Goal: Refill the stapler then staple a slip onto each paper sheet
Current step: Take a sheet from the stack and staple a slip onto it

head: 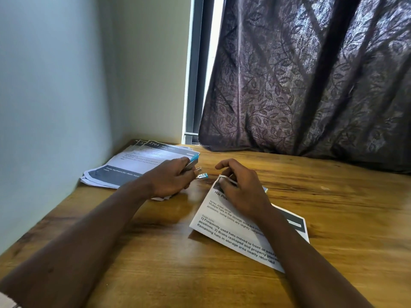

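Note:
My left hand point(172, 177) grips a small blue and silver stapler point(194, 162), its jaws hinged apart and pointing right. A printed paper sheet point(235, 230) lies on the wooden table point(155, 252) under my right hand point(240, 187). That hand's fingers curl over the sheet's top left corner and pinch it, where a small slip seems to lie; I cannot make the slip out clearly. The stapler's tip is a short gap left of that corner. A stack of printed sheets point(138, 165) lies at the table's back left, partly behind my left hand.
A dark patterned curtain point(311, 85) hangs down onto the back of the table on the right. A pale wall point(55, 107) borders the table's left side. Some white paper point(161, 198) peeks from under my left hand.

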